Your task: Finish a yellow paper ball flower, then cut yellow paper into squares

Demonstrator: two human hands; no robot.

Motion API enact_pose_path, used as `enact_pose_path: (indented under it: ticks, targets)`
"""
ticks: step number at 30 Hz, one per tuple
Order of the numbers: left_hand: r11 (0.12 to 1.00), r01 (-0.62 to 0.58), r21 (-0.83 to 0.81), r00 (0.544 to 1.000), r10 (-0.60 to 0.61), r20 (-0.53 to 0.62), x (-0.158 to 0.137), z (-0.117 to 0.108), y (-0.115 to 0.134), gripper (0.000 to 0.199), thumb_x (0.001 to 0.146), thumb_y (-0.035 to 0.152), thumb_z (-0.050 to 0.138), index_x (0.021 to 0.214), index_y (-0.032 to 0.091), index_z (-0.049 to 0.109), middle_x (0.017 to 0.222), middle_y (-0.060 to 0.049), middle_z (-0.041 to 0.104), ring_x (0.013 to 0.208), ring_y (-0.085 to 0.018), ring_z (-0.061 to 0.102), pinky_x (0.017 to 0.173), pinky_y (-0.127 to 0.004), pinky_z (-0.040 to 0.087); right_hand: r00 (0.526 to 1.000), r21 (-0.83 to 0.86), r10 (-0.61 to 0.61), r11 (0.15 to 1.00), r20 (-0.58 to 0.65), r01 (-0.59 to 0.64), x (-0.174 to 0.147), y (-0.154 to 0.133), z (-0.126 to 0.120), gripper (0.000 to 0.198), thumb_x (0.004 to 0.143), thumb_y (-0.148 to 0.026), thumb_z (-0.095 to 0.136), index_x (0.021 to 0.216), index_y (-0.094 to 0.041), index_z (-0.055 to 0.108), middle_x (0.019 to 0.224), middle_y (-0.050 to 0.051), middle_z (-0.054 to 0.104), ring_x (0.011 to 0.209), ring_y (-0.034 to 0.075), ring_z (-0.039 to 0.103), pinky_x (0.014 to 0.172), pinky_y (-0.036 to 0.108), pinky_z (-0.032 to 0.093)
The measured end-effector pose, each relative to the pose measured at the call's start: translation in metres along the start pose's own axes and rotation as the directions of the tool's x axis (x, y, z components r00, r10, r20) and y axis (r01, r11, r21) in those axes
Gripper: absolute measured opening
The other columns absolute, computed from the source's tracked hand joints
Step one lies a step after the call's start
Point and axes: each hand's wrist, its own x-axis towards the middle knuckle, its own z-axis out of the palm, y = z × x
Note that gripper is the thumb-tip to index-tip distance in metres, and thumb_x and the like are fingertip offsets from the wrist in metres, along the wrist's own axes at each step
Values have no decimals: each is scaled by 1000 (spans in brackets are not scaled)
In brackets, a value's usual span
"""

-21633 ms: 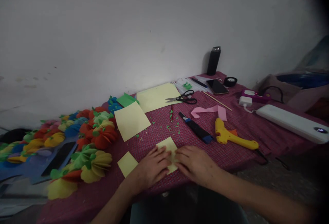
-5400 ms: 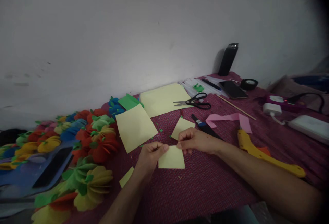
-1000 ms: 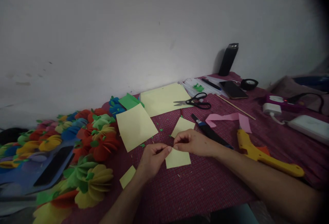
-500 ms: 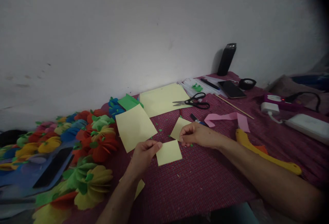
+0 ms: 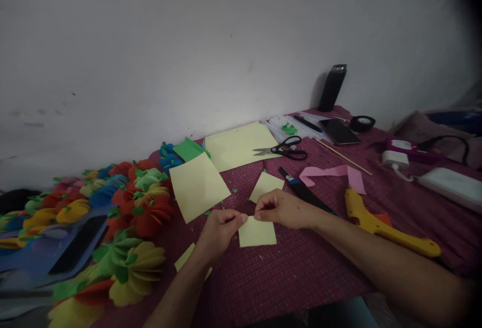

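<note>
A small pale yellow paper piece (image 5: 257, 234) hangs between my hands, close above the table. My left hand (image 5: 225, 227) pinches its upper left corner between thumb and fingers. My right hand (image 5: 276, 208) pinches the top edge beside it, its thumb close to the left one. Just behind my right hand lies another small yellow paper (image 5: 266, 183). A larger yellow sheet (image 5: 198, 187) rests beyond my left hand. Partly under my left forearm is a further yellow piece (image 5: 185, 257). A utility knife (image 5: 307, 192) lies by my right wrist, partly hidden by the arm.
Colourful paper pumpkins (image 5: 135, 267) crowd the left side. Black-handled scissors (image 5: 288, 149) lie on stacked yellow sheets (image 5: 235, 144) at the back. To the right are a yellow glue gun (image 5: 391, 232), pink ribbon (image 5: 331, 171), a wooden stick (image 5: 344, 157), a phone (image 5: 340, 131) and a black bottle (image 5: 332, 87).
My right hand has come left and closed on the paper's top edge, next to my left thumb. The left hand and paper have shifted slightly right, and more of the knife shows.
</note>
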Motion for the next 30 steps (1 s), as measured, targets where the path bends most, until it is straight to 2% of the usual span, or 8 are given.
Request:
enact_pose_path:
  ticks: [4, 8, 10, 12, 14, 18, 20, 30]
  targets:
    - [987, 60, -148, 995, -72, -75, 1, -11, 4, 26, 70, 37, 61, 64, 12, 64, 56, -2, 62, 50, -11, 53, 50, -20, 37, 998, 67, 17, 998, -58, -13, -1, -5, -12, 17, 69, -31, 60, 65, -14, 61, 57, -3, 53, 53, 8, 44, 52, 22, 34]
    - [965, 53, -255, 977, -103, -185, 0, -15, 7, 29, 70, 40, 62, 71, 12, 65, 63, -5, 67, 54, -12, 58, 50, -21, 40, 982, 164, 37, 986, -187, -6, 1, -7, -18, 22, 69, -37, 62, 65, -16, 60, 58, -2, 55, 53, 9, 45, 52, 22, 35]
    - [962, 49, -268, 985, -91, -146, -1, -11, 8, 34, 74, 44, 56, 72, 12, 64, 67, -6, 67, 55, -13, 58, 47, -21, 40, 970, 222, 48, 975, -236, 6, 2, -7, -17, 24, 69, -40, 62, 66, -15, 60, 59, -2, 56, 52, 8, 46, 51, 22, 35]
    - [958, 46, -282, 996, -65, -60, -3, -6, 10, 35, 75, 45, 55, 77, 12, 65, 77, -8, 67, 60, -14, 59, 47, -21, 41, 961, 282, 70, 959, -266, 9, 4, -7, -14, 27, 69, -41, 63, 67, -15, 60, 59, -1, 57, 51, 8, 47, 50, 22, 35]
    - [961, 26, -275, 1000, -29, -7, -4, -3, 12, 33, 73, 43, 59, 81, 12, 65, 80, -8, 67, 63, -14, 59, 48, -21, 41, 959, 343, 97, 939, -268, 1, 4, -7, -12, 28, 67, -41, 64, 68, -14, 60, 59, -1, 58, 51, 8, 48, 50, 22, 36]
    - [972, 0, -233, 1000, 1, 5, -5, -3, 13, 29, 72, 37, 61, 82, 11, 67, 63, -4, 65, 54, -11, 53, 50, -20, 40, 968, 457, 127, 889, -218, -14, 4, -7, -8, 28, 65, -40, 67, 66, -13, 60, 58, -2, 57, 49, 7, 46, 49, 21, 34]
    - [974, -1, -226, 1000, 3, 8, -4, -4, 12, 27, 72, 36, 61, 82, 11, 68, 61, -4, 65, 53, -10, 53, 51, -20, 39, 970, 495, 141, 868, -196, -26, 4, -7, -7, 28, 64, -40, 69, 65, -13, 59, 57, -2, 56, 49, 7, 45, 48, 21, 32]
    - [976, 4, -218, 1000, 2, 28, -5, -4, 13, 23, 71, 34, 61, 79, 14, 68, 59, -3, 66, 52, -11, 54, 51, -21, 39, 977, 587, 162, 808, -138, -51, 6, -4, -7, 28, 62, -38, 71, 65, -12, 59, 58, -2, 55, 48, 6, 43, 46, 21, 29]
